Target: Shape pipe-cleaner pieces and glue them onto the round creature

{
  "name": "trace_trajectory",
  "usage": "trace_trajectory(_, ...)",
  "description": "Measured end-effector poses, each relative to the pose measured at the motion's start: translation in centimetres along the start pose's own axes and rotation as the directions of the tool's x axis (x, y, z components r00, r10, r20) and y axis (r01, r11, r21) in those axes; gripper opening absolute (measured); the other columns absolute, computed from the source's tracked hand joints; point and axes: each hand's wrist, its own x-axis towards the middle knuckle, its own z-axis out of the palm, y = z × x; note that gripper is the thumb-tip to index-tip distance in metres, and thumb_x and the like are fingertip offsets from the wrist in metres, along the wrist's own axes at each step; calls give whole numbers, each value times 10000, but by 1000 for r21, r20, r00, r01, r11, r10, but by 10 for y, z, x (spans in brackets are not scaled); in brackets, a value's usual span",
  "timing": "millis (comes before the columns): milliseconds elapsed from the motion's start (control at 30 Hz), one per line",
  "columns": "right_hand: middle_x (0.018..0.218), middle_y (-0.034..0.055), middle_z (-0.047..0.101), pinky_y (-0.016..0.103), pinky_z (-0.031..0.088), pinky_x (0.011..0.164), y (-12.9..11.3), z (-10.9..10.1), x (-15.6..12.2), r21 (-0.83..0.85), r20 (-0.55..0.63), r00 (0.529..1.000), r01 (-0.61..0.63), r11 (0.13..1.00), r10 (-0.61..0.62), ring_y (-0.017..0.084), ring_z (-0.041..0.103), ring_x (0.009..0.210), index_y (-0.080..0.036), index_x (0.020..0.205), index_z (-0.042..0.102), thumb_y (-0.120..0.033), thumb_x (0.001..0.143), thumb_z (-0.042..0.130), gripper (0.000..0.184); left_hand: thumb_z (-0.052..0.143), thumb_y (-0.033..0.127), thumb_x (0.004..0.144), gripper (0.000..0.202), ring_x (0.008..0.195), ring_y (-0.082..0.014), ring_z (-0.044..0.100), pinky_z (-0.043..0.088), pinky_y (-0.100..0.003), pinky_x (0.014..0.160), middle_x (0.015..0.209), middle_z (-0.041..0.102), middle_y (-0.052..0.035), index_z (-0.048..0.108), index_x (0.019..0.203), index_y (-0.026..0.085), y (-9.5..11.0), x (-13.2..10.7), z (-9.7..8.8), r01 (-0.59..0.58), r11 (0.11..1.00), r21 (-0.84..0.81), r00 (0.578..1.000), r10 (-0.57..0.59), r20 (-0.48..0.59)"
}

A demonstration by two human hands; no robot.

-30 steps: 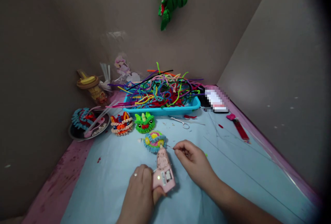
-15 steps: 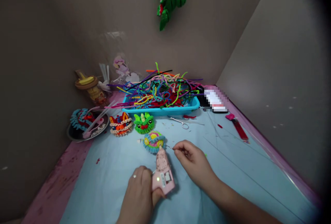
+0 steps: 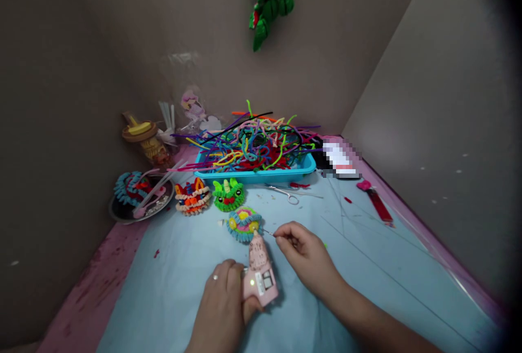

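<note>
My left hand (image 3: pixel 224 304) is closed around a pink glue gun (image 3: pixel 259 274) with a lit green lamp. Its nozzle points at a round pipe-cleaner piece (image 3: pixel 243 223) in blue, pink, green and yellow lying on the light blue table cover (image 3: pixel 367 266). My right hand (image 3: pixel 304 252) pinches a thin metal pin or tweezer tip (image 3: pixel 269 231) that reaches toward the right edge of that piece, just beside the nozzle. A ring shows on a finger of the left hand.
Behind the piece sit a green figure (image 3: pixel 228 194) and an orange one (image 3: pixel 192 195). A blue tray (image 3: pixel 261 174) holds several tangled pipe cleaners. Small scissors (image 3: pixel 287 194) lie before it. A metal dish (image 3: pixel 141 203), a jar (image 3: pixel 144 141) and a red tool (image 3: pixel 377 200) stand around.
Almost nothing has changed; both hands keep their grip, and the view has only shifted slightly.
</note>
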Motion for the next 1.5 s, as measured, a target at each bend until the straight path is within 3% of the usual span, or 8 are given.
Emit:
trace_trajectory(433,812,26,600,271,455,674,2,-6,12,-145,67,995,78,986,-69,158,581,756,-191,820,623,-135,797,473,161,684,332,710,441,873,-261,613,526,-400,733,1019,631,-124,549,1083,141,-1,0,3,-1,999,34,999,0,40)
trace_trajectory(533,823,24,592,279,454,702,0,-8,19,-210,95,982,178,961,-161,160,574,786,-200,823,614,-102,808,464,180,673,341,721,434,884,-258,614,525,-394,741,1017,634,-119,551,1089,146,-1,-1,2,-4,1000,31,999,3,35)
trace_trajectory(667,843,36,564,296,458,737,-2,-8,29,-274,163,931,361,891,-327,166,562,812,-207,861,605,-78,835,435,216,644,361,747,430,906,-256,612,518,-389,759,1026,632,-115,541,1114,161,-2,-2,5,11,999,37,1000,-12,19)
trace_trajectory(800,846,47,543,305,466,733,1,-3,35,-312,211,897,439,843,-389,172,557,802,-202,885,596,-91,861,425,205,672,410,716,497,877,-256,618,528,-379,730,1004,634,-127,527,1103,134,-2,-3,6,-33,999,44,999,34,-27)
trace_trajectory(1133,820,46,559,314,483,732,12,4,37,-289,175,896,443,849,-408,178,565,788,-208,871,602,-108,862,447,185,682,341,711,485,908,-261,618,520,-383,757,1037,620,-126,508,1130,168,-4,-6,7,25,1000,-17,999,-24,47)
trace_trajectory(1500,830,48,551,314,476,742,16,4,38,-307,201,904,424,852,-378,179,567,803,-207,871,590,-104,866,441,181,774,255,602,617,859,-258,630,546,-381,712,1008,620,-122,463,1125,151,0,-2,3,4,1000,4,1000,-4,21)
